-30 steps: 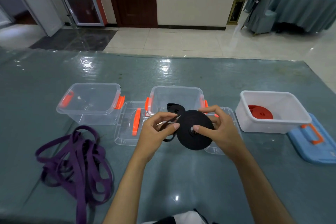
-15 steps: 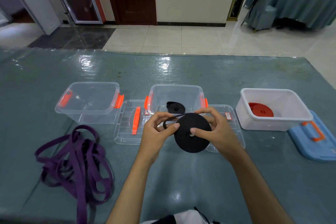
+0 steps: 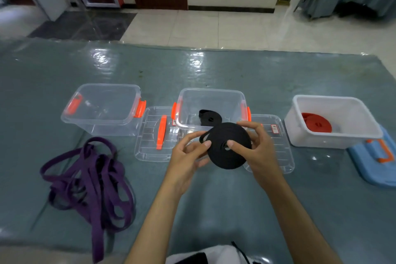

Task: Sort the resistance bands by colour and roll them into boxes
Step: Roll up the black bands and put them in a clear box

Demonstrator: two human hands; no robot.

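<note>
Above the table [image 3: 214, 75], in front of the middle box, both hands hold one black roll [image 3: 230, 150] of band in the air. The right hand [image 3: 260, 152] grasps the roll: its thumb presses on the flat face near the centre hole, and its other fingers curl over the top edge and behind the roll. The left hand [image 3: 188, 156] pinches the loose outer end of the black band between thumb and forefinger, at the upper left edge of the roll, so this end makes a small loop there.

Just behind the hands stands the middle clear box [image 3: 211, 97] with orange clips, and inside it lies a smaller black roll [image 3: 209, 117], already wound. On the left stands another clear box [image 3: 102, 107] of the same kind; I see no band in it. On the right stands the white box [image 3: 334, 122], and a red roll [image 3: 317, 125] lies flat on its bottom.

Two clear lids lie flat on the table: one lid [image 3: 157, 135] with an orange handle lies between the left box and the middle box, and the other lid [image 3: 276, 146] lies partly under the right hand. A blue lid [image 3: 372, 161] with an orange handle lies beside the white box, at the right edge of the table.

At the left, near the front edge, the purple bands [image 3: 90, 180] lie in a loose tangled heap, not rolled, well apart from the hands
</note>
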